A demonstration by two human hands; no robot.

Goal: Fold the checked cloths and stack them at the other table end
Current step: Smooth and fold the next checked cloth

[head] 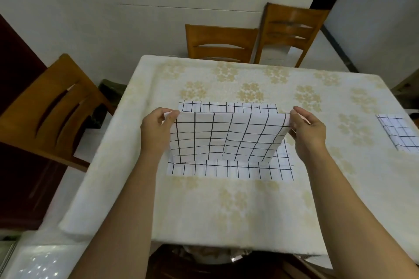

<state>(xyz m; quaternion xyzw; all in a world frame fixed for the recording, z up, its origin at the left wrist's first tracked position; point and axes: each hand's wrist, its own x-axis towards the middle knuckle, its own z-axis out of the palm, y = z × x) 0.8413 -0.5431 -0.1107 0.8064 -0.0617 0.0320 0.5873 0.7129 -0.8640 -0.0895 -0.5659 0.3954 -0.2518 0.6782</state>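
A white cloth with a black check (226,136) lies in the middle of the table. Its near part is lifted off the table and stands up as a flap, while strips of it stay flat in front and behind. My left hand (156,129) pinches the flap's upper left corner. My right hand (308,131) pinches the upper right corner. A second checked cloth (399,133), folded, lies flat at the table's right end, partly cut off by the frame edge.
The table (226,206) wears a cream cover with pale yellow flowers. Two wooden chairs (222,44) stand at its far side and one wooden chair (54,111) at its left. A dark cabinet is at far left.
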